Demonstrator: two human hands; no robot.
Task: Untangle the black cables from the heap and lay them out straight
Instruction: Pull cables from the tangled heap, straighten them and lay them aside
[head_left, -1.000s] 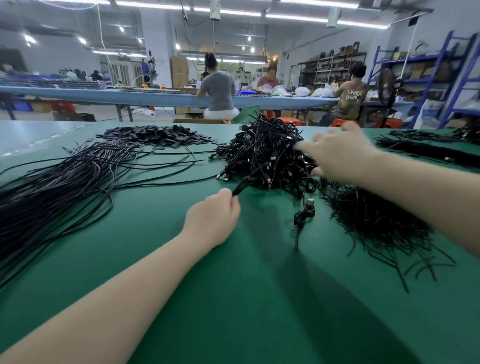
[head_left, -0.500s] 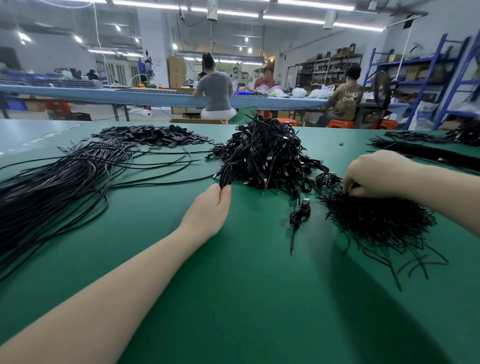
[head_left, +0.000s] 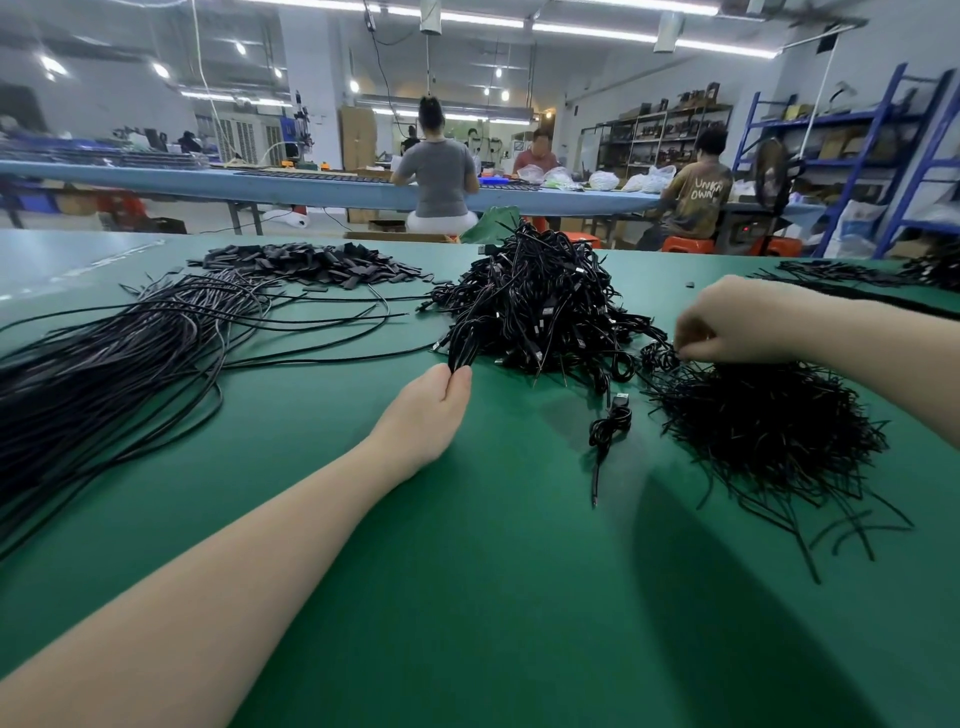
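A tall heap of tangled black cables (head_left: 540, 306) sits mid-table on the green mat (head_left: 467, 597). My left hand (head_left: 431, 410) pinches a few cable ends at the heap's near left foot. My right hand (head_left: 737, 322) is closed on a small coiled black cable at the heap's right edge, above a flatter pile of short black ties (head_left: 769, 426). A long sheaf of straightened black cables (head_left: 119, 358) lies along the left side. One coiled cable with a USB plug (head_left: 610, 423) lies loose in front of the heap.
A pile of flat black strips (head_left: 311, 262) lies at the back left. More black cables (head_left: 852, 273) lie at the far right. Beyond the table edge, three people sit at a long blue bench (head_left: 291, 187); blue shelving (head_left: 883, 156) stands at right.
My right hand drew back from the top of the heap to its right edge and closed on a coiled cable. My left hand stayed at the heap's foot, still gripping cable ends.
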